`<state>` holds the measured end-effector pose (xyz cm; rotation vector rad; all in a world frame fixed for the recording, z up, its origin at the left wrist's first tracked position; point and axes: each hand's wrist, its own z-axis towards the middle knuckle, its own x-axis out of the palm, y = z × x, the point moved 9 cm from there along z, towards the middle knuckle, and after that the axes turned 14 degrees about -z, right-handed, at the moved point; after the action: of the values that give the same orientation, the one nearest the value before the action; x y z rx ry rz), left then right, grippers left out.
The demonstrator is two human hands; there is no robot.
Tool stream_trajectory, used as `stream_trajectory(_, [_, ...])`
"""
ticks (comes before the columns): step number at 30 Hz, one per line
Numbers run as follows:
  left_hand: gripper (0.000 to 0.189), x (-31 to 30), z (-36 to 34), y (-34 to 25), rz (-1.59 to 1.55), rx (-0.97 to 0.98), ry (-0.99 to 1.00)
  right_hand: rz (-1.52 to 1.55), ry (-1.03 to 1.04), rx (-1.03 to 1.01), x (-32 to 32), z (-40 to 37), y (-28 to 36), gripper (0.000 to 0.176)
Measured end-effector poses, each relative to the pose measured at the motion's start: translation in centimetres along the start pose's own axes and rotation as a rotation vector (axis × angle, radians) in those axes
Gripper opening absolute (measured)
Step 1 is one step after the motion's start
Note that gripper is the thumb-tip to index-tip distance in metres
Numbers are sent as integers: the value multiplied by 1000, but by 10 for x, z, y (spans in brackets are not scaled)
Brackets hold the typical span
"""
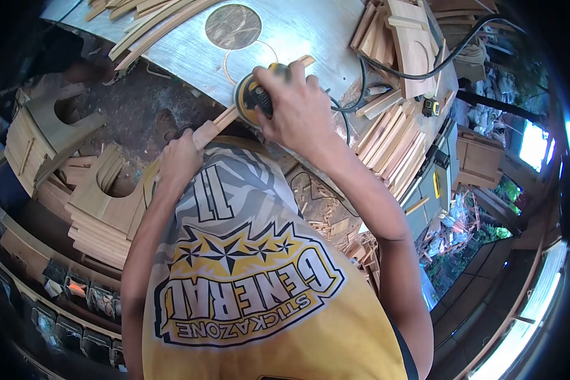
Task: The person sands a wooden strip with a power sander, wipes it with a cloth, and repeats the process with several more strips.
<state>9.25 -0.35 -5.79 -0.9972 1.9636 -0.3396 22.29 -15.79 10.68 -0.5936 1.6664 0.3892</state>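
My right hand is wrapped over a yellow and black power sander, whose round base sits on a narrow wooden strip. The strip slants across the near edge of the pale metal-topped table, and its far end shows past my right fingers. My left hand is closed around the strip's near end, close to my body. Part of the strip is hidden under the sander and my right hand.
Curved wooden strips lie on the table's left, near a round opening. Stacked slats, a tape measure and a black cable are on the right. Cut boards are stacked at lower left.
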Motion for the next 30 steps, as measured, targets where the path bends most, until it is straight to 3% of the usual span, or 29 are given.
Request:
stream_trajectory(4, [26, 8, 4, -3, -24, 11, -22, 5, 12, -73, 1, -5, 12, 52])
stream_trajectory(10, [22, 12, 6, -13, -59, 63, 4, -104, 0, 33, 3, 4, -33, 53])
stream_trajectory(15, [24, 16, 15, -24, -79, 59, 24, -47, 49, -49, 2, -7, -1, 53])
stream_trajectory(17, [28, 22, 16, -21, -68, 56, 29, 2, -15, -178, -2, -15, 25, 53])
stream_trajectory(22, [28, 19, 10, -21, -109, 60, 43, -119, 24, -58, 2, -6, -4, 52])
stream_trajectory(30, [26, 19, 12, -26, -83, 59, 33, -12, 10, -141, 4, -23, 23, 53])
